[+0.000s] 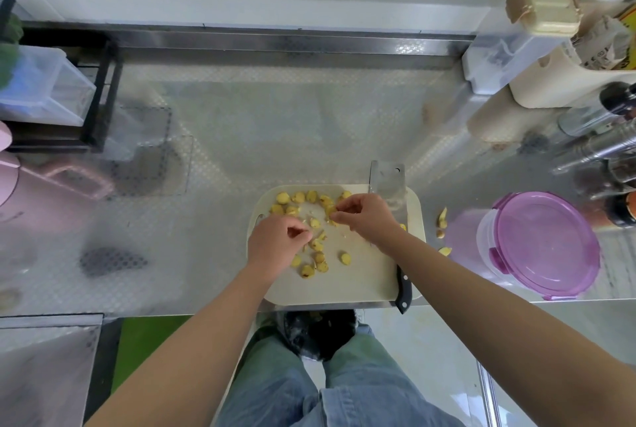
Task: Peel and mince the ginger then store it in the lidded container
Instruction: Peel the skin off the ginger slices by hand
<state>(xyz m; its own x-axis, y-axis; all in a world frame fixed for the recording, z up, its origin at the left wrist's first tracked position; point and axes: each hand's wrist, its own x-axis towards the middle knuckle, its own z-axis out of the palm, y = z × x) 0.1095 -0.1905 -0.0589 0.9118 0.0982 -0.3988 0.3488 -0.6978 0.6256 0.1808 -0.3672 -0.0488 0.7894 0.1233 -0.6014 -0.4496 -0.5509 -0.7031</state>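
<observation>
1. While the right hand (364,216) pinches a ginger slice (331,210), the left hand (275,244) curls over other slices (297,197); grip unclear.
2. On the cutting board (361,275): sliced, not minced.
3. Knife (403,289) idle on the board. Lidded container (543,241) closed on the worktop (241,134), right; storing pending.

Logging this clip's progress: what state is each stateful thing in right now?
Yellow round ginger slices: cut, unminced, scattered on the white plastic cutting board.
Black-handled steel cleaver: lying flat, unheld.
Clear round container with purple lid: lid on.
Right-hand grip: pinches a slice.
Left-hand grip: fingers curled; hold unclear.
</observation>
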